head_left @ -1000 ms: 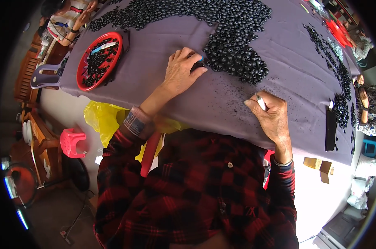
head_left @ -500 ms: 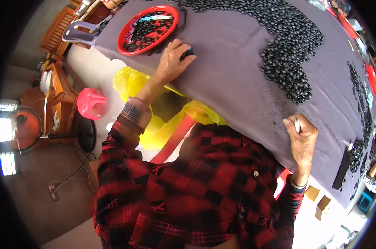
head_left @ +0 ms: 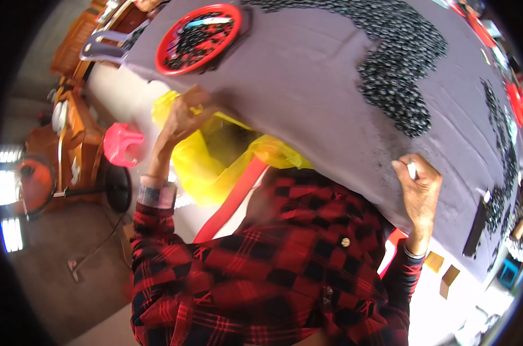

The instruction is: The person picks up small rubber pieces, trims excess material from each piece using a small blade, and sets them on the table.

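Note:
My left hand (head_left: 183,115) is over the yellow plastic bag (head_left: 198,167) at the table's front edge. Motion smears its fingers, so whether they hold anything is unclear. On the right, my right hand (head_left: 420,187) rests on the purple-grey cloth, its fingers closed round a small white stick-like object (head_left: 412,169); most of it is hidden in the fist. Beyond that hand spreads a large pile of small, shiny black round pieces (head_left: 394,86). A red round tray (head_left: 236,29) at the far left holds more black pieces and a pale blue-white strip.
The cloth-covered table (head_left: 307,86) slopes across the view. More black pieces (head_left: 506,164) line its right side near a dark bar (head_left: 475,233). A pink stool (head_left: 121,144), a purple-grey chair (head_left: 102,47) and a fan (head_left: 36,181) stand left. Red trays (head_left: 518,104) are at far right.
My left hand has moved from the cloth beside the red tray toward the left and nearer to me, over the yellow bag. My right hand has stayed in place with the white object.

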`<state>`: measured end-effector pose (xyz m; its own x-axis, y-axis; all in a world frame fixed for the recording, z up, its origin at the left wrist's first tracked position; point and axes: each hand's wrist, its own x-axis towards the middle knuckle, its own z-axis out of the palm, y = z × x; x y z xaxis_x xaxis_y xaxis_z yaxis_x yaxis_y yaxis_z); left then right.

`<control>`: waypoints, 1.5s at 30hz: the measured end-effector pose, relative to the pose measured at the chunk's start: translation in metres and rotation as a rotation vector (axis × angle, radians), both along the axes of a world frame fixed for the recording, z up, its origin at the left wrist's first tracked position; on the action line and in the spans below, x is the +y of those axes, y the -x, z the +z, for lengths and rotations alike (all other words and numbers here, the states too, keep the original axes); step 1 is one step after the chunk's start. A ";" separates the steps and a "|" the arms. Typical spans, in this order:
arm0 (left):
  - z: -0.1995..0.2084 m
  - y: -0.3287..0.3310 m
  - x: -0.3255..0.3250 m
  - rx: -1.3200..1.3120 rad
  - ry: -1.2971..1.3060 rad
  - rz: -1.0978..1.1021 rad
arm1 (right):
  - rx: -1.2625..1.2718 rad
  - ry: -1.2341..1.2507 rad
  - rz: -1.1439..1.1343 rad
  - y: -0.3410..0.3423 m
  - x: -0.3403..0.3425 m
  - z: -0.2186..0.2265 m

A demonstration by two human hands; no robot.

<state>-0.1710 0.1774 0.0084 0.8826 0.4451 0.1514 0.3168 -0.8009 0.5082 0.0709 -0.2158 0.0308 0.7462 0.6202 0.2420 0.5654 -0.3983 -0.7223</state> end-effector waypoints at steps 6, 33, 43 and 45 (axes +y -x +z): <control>0.019 -0.072 -0.019 -0.179 0.249 0.087 | -0.022 0.042 -0.042 -0.008 0.000 -0.007; 0.003 -0.182 -0.205 -0.326 1.667 -0.394 | 0.080 -0.444 0.107 -0.001 0.029 0.003; -0.007 -0.173 -0.207 -0.106 1.811 -0.442 | -0.011 -0.385 0.146 -0.005 0.019 -0.005; -0.005 -0.172 -0.205 -0.067 1.795 -0.442 | -0.038 -0.373 0.176 -0.005 0.018 -0.005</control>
